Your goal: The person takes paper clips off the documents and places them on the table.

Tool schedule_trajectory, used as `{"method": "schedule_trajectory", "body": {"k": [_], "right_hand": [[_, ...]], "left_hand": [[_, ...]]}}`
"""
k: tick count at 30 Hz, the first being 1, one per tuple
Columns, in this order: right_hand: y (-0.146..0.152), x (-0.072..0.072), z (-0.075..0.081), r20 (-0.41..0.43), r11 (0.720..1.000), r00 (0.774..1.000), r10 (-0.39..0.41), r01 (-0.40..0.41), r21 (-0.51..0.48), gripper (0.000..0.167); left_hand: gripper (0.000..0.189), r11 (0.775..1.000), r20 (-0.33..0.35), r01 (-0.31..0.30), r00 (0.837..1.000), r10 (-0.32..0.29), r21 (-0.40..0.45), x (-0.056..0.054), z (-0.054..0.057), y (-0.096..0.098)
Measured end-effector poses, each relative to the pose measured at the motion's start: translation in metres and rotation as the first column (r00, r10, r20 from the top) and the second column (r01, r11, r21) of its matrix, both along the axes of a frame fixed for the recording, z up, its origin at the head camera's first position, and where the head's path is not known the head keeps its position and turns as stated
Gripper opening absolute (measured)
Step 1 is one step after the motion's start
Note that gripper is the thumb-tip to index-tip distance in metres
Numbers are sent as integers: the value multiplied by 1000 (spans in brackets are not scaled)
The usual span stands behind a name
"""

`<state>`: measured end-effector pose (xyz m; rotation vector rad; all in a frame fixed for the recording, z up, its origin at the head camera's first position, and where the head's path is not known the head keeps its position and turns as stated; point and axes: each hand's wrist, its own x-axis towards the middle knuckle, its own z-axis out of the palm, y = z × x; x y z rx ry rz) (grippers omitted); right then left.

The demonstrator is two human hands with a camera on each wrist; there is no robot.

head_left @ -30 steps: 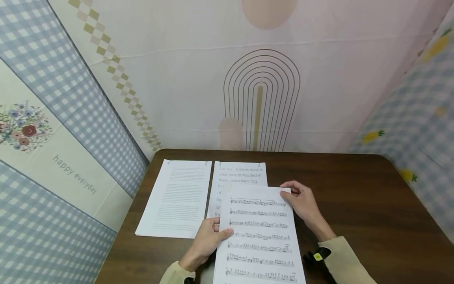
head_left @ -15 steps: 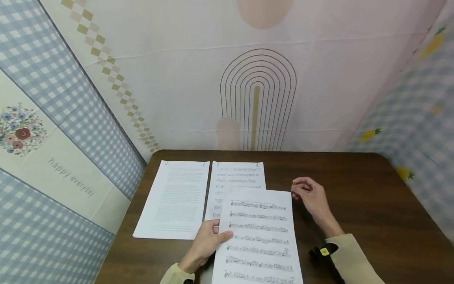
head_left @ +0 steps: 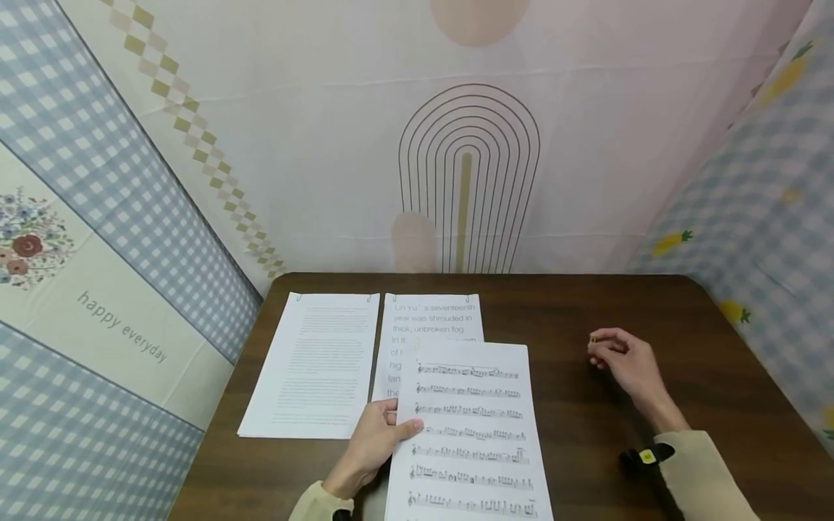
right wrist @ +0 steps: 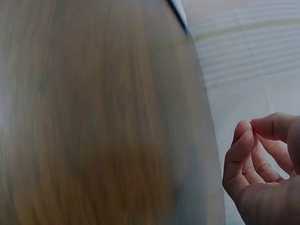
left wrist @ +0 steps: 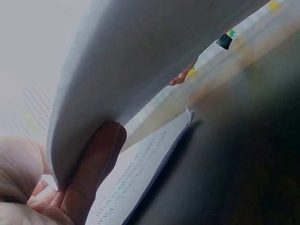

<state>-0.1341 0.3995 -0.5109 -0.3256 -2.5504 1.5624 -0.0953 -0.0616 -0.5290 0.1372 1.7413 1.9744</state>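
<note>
In the head view my left hand (head_left: 376, 441) grips the left edge of a stack of sheet music (head_left: 472, 427), thumb on top and fingers beneath. The left wrist view shows the sheets (left wrist: 117, 61) curving up over the fingers. A faint yellow clip (head_left: 418, 344) sits at the stack's top left corner. Off to the right, above the table, my right hand (head_left: 628, 365) pinches a small yellow paper clip (head_left: 593, 339) between thumb and fingertips. In the right wrist view the fingertips nearly hide it.
Left on the brown table (head_left: 560, 304) lies a printed text stack (head_left: 326, 369) with clips at both top corners. Beside it, a large-print stack (head_left: 433, 318) lies partly under the sheet music. A patterned cloth (head_left: 313, 159) hangs behind the table's far edge.
My right hand has left the sheet music's top right corner and moved right, carrying the small yellow paper clip. My left hand keeps its grip on the sheets.
</note>
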Motion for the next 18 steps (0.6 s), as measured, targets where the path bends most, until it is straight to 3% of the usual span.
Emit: {"method": "schedule_trajectory", "body": {"k": [6, 11, 18], "right_hand": [[21, 2, -4, 45, 982, 999, 20, -29, 189, 27], [31, 4, -9, 59, 935, 998, 18, -38, 352, 23], [37, 5, -17, 62, 903, 998, -3, -24, 429, 23]], "left_hand": [[40, 1000, 7, -16, 1000, 16, -4, 1, 1, 0], [39, 999, 10, -27, 1000, 27, -20, 1, 1, 1], [39, 999, 8, -28, 1000, 28, -34, 1, 2, 1]]}}
